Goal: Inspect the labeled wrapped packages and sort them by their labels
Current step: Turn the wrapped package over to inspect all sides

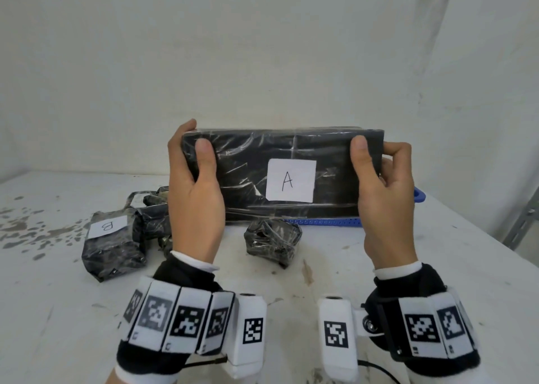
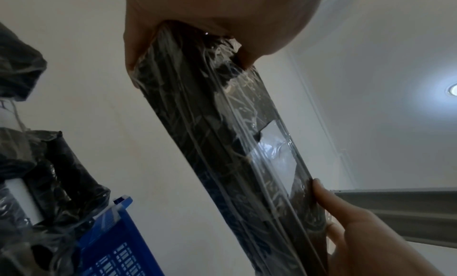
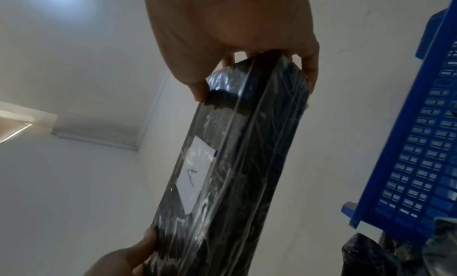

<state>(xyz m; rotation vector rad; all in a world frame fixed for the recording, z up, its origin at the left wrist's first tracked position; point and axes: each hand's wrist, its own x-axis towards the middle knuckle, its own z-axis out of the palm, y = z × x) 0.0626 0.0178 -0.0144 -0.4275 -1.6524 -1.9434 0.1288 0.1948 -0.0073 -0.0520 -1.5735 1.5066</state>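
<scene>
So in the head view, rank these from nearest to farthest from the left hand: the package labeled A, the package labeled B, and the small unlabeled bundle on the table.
1. Package labeled A: gripped by the left hand at its left end.
2. and 3. Package labeled B, left of the hand on the table, and the small unlabeled bundle, to its right, below A: too close to call.

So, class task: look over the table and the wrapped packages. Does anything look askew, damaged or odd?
Dark blotchy stains mark the table at its left side, like spilled or worn paint. The B-labelled package lies with its label upside down to the viewer. The A package, held upright by left hand and right hand, looks intact.
</scene>
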